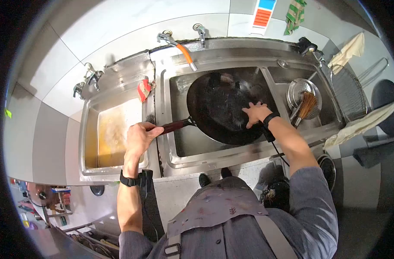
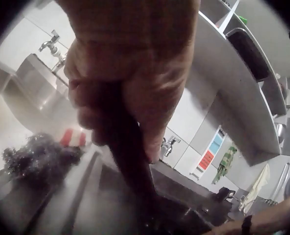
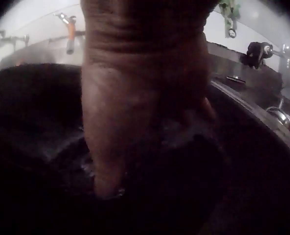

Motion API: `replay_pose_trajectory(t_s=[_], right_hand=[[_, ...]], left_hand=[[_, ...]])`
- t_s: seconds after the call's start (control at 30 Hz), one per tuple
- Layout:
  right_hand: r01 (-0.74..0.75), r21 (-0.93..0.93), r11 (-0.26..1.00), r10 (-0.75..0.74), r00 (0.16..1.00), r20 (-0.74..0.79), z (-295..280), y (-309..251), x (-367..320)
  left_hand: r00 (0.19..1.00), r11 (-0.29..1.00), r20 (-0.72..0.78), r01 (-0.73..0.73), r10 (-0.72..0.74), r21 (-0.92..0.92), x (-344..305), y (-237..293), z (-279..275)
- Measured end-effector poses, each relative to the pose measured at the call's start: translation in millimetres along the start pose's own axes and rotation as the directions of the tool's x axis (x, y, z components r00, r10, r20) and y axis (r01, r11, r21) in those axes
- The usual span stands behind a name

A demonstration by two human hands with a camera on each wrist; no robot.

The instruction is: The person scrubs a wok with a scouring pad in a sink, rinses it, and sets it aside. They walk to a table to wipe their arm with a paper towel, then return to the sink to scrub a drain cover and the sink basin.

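A large black wok (image 1: 218,101) lies over the middle sink basin, its dark inside facing up. My left hand (image 1: 140,139) grips its brown handle (image 1: 174,126), out to the left of the pan. The left wrist view shows fingers and thumb wrapped around that dark handle (image 2: 130,159). My right hand (image 1: 258,114) reaches into the right part of the wok, fingers spread and touching its inner surface. Seen from the right wrist, the thumb (image 3: 108,171) points down at the wet, shiny black metal; the other fingers are partly in shadow.
A left basin (image 1: 89,146) has yellowish residue, with a red-and-white cloth (image 1: 144,90) on its edge. A dark scrubber (image 2: 39,159) sits on the divider. An orange-tipped faucet (image 1: 185,56) overhangs the wok. The right basin holds a perforated strainer (image 1: 295,91) and a bristle brush (image 1: 307,104).
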State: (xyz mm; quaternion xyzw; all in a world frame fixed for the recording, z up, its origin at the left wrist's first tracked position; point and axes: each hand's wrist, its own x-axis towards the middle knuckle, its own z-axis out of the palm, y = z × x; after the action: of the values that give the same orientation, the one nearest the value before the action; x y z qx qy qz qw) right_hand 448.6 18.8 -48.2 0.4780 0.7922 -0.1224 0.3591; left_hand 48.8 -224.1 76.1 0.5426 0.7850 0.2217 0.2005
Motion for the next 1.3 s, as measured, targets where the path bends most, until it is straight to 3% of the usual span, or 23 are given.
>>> replay_pose_trajectory(t_s=[0.07,0.13,0.4,0.47,0.63,0.7,0.77,0.83,0.97,1.03,1.1,1.17,1.23,1.3], right_hand=[[-0.020,-0.027,0.999,0.021,0.999,0.048,1,-1,17],[0.016,-0.196,0.980,0.016,0.986,0.165,5,-16,23],[0.240,-0.151,0.959,-0.194,0.943,0.269,15,-6,83],[0.275,-0.152,0.949,-0.227,0.934,0.276,28,2,108],[0.315,-0.181,0.932,-0.256,0.923,0.288,17,23,87],[0.268,-0.172,0.948,-0.184,0.902,0.391,19,30,90],[0.290,-0.220,0.931,-0.211,0.924,0.320,25,35,88],[0.184,-0.263,0.947,-0.120,0.963,0.241,32,32,97],[0.189,-0.280,0.941,-0.126,0.965,0.230,29,28,101],[0.177,-0.306,0.935,-0.057,0.929,0.365,18,23,103],[0.180,-0.254,0.950,-0.094,0.944,0.316,17,22,90],[0.183,-0.204,0.962,-0.125,0.956,0.265,3,27,74],[0.300,-0.122,0.946,-0.265,0.934,0.240,-15,33,65],[0.251,-0.130,0.959,-0.223,0.956,0.192,-20,43,85]], left_hand=[[0.999,0.999,-0.013,0.039,-0.039,0.020,-6,14,-8],[0.997,0.998,-0.039,0.069,-0.068,0.005,-11,30,-13],[0.989,0.997,-0.138,0.068,-0.061,0.040,-10,57,-9],[0.983,0.997,-0.181,0.004,0.010,0.079,-9,58,-2],[0.989,0.990,-0.138,0.065,-0.047,0.128,-1,80,16],[0.991,0.990,-0.107,0.089,-0.077,0.109,8,72,32],[0.994,0.991,-0.105,0.051,-0.037,0.127,13,66,41],[0.988,0.977,-0.138,-0.043,0.073,0.210,13,58,46],[0.992,0.976,-0.126,0.027,0.000,0.218,13,25,60],[0.989,0.973,-0.144,0.076,-0.045,0.218,13,6,71],[0.986,0.956,-0.137,0.125,-0.091,0.265,11,-13,88],[0.970,0.946,-0.241,0.059,0.021,0.318,8,-27,102],[0.974,0.943,-0.225,0.076,-0.001,0.325,9,-24,100],[0.975,0.939,-0.218,0.107,-0.035,0.326,6,-24,100]])
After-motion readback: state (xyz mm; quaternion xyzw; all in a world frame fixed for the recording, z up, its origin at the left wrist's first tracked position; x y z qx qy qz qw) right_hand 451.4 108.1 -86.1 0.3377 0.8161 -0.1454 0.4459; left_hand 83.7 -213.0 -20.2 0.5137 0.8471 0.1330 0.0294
